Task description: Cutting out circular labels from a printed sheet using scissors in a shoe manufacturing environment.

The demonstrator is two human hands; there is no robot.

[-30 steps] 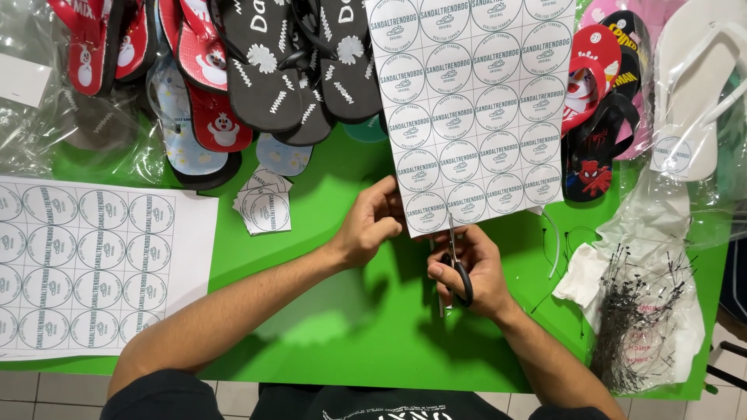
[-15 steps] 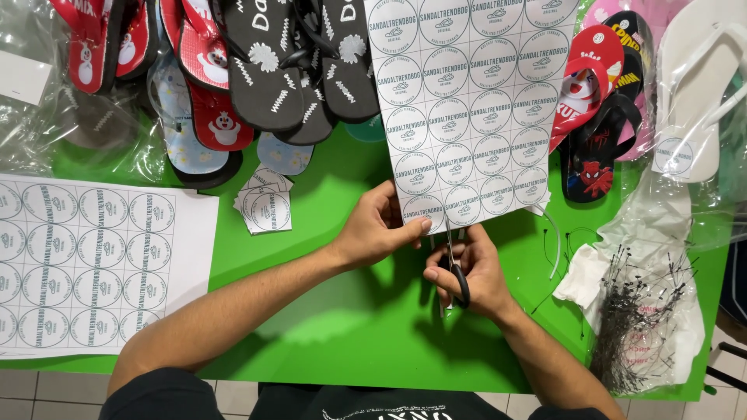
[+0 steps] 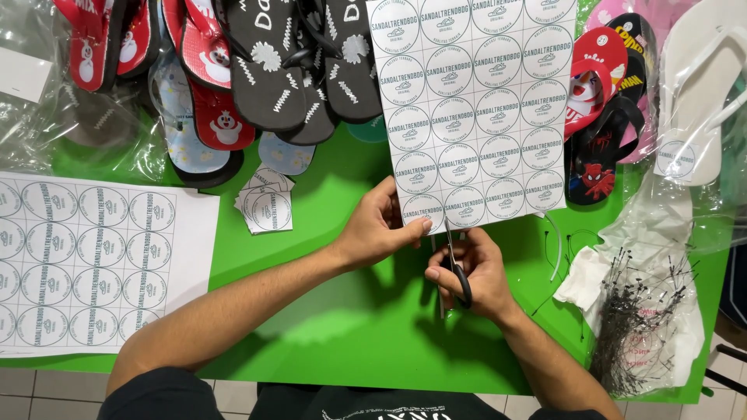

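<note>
Green table (image 3: 327,179): scissors (image 3: 455,260) now cutting higher into label sheet (image 3: 471,109).

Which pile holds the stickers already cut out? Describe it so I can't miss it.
On the green table, look between the full label sheet lying flat on the left and the left hand. The small stack of cut squares sits there, each piece one round label.

White label sheet (image 3: 471,109) of grey-ringed circles, black-handled scissors (image 3: 459,268), bright green table (image 3: 334,327).
</note>
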